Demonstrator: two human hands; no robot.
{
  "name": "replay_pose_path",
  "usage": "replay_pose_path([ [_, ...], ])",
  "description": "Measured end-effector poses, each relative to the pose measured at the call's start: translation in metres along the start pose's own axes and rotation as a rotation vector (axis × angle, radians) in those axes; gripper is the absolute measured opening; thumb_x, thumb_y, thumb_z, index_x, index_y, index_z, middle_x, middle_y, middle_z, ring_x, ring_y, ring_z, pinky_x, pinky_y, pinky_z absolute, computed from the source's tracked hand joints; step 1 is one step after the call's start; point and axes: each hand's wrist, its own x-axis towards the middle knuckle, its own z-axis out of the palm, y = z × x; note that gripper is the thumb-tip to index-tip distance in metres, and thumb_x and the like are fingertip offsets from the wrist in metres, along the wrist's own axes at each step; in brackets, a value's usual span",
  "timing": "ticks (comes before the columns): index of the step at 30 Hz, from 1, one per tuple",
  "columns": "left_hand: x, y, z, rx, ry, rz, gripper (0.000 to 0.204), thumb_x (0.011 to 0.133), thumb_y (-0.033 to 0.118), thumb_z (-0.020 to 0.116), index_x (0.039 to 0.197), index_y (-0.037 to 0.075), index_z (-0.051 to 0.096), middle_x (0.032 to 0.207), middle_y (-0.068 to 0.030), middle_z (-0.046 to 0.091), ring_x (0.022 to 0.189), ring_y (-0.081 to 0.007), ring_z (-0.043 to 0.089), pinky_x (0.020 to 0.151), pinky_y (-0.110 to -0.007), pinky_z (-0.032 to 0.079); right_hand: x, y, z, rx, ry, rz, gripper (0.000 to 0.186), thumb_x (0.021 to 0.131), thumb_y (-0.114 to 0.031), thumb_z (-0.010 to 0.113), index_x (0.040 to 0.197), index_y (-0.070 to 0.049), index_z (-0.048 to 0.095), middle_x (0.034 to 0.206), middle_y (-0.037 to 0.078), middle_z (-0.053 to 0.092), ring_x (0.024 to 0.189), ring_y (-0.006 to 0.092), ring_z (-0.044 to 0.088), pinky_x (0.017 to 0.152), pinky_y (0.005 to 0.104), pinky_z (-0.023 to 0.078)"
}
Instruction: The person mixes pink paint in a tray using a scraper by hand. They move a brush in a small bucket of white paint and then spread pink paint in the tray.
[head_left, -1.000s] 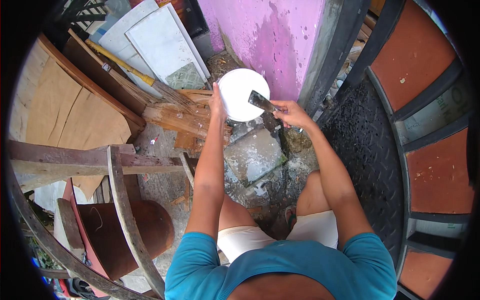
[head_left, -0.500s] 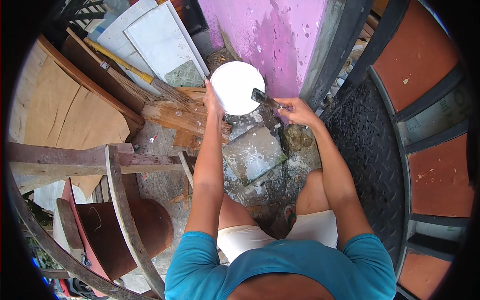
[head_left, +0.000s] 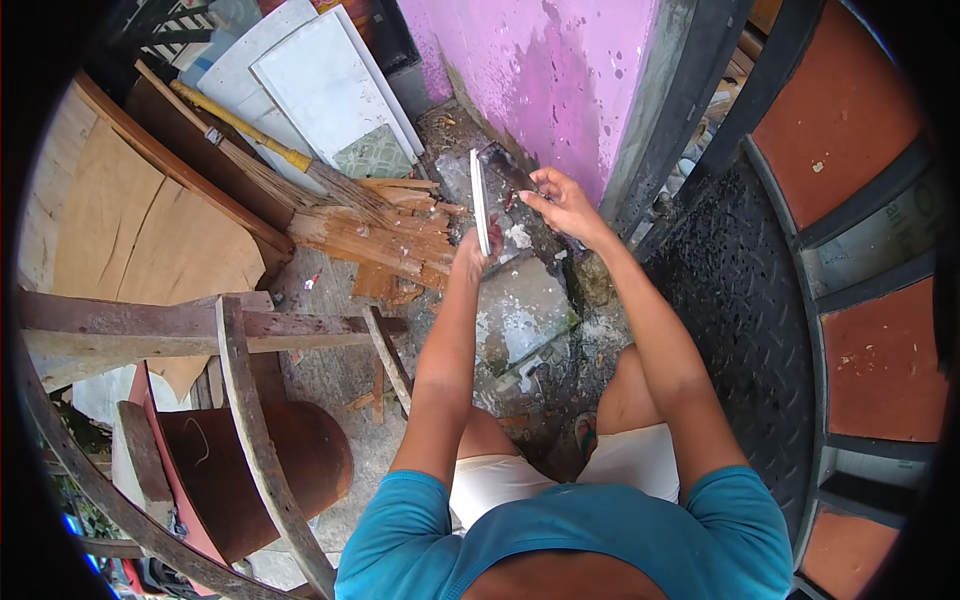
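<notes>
lid (head_left: 480, 205) is white, scraper (head_left: 511, 172) dark, both upper centre; wall (head_left: 590, 70) pink-purple with darker blotches, top; shirt (head_left: 570, 515) teal, bottom; plate (head_left: 740, 290) black, tread-patterned, right.

Far wall (head_left: 600, 60): pink, with darker stained patches and specks. Floor (head_left: 325, 375): grey concrete, blotched, with wood scraps (head_left: 400, 240) scattered. Right side: black tread-patterned surface (head_left: 730, 320) beside red-brown panels (head_left: 880, 360) in a dark frame (head_left: 880, 448). Far left: white boards (head_left: 330, 90), propped. Left: plywood (head_left: 190, 240) beyond a weathered wooden rail (head_left: 180, 325).
</notes>
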Motion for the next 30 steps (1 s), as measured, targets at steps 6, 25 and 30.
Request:
replay_pose_path([
  [6, -0.033, -0.062, 0.066, -0.301, -0.591, -0.370, 0.028, 0.090, 0.035, 0.045, 0.088, 0.011, 0.059, 0.070, 0.0024, 0.054, 0.058, -0.0118, 0.050, 0.049, -0.024, 0.043, 0.025, -0.005, 0.007, 0.284, -0.010, 0.168, 0.034, 0.092, -0.026, 0.056, 0.110, 0.000, 0.045, 0.085, 0.007, 0.053, 0.057, 0.0082, 0.050, 0.045, 0.0227, 0.042],
  [25, -0.069, -0.062, 0.059, -0.253, -0.694, -0.351, 0.049, 0.087, 0.044, 0.048, 0.096, -0.003, 0.060, 0.094, -0.0178, 0.057, 0.082, -0.0283, 0.055, 0.078, -0.039, 0.050, 0.054, -0.002, 0.030, 0.588, 0.263, 0.156, 0.020, 0.087, -0.008, 0.058, 0.104, -0.001, 0.050, 0.078, 0.008, 0.060, 0.064, 0.0136, 0.058, 0.052, 0.0281, 0.047],
  [30, -0.090, -0.078, 0.077, -0.145, -0.486, -0.195, 0.051, 0.085, 0.049, 0.048, 0.099, 0.001, 0.055, 0.080, -0.0101, 0.052, 0.071, -0.0179, 0.048, 0.062, -0.027, 0.039, 0.077, 0.025, 0.011, 0.144, 0.414, -0.121, 0.024, 0.092, -0.024, 0.055, 0.084, -0.002, 0.056, 0.072, 0.004, 0.059, 0.060, 0.0122, 0.056, 0.049, 0.0255, 0.045],
])
